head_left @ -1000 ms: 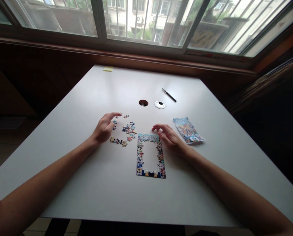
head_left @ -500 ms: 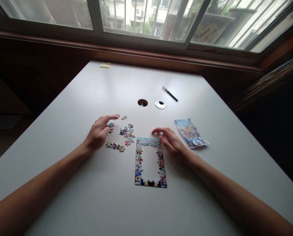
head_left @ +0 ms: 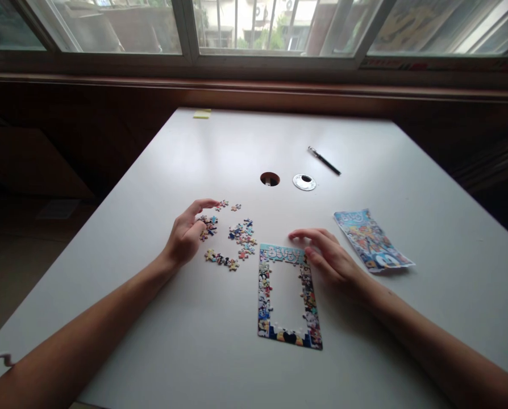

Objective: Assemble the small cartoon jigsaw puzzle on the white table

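A jigsaw frame with a coloured border and an unfilled white middle lies on the white table. My right hand rests at its top right corner, fingers stretched out over the upper edge. Several loose puzzle pieces are scattered left of the frame. My left hand hovers over the left side of that scatter, index finger extended and thumb curled near some pieces; nothing is plainly held.
A colourful picture packet lies right of my right hand. Farther back are a cable hole, its round cover, a black pen and a yellow note pad. A window runs behind the table.
The view has shifted, so everything sits further right in the picture. My left hand stays over the loose pieces and my right hand stays at the frame's top edge.
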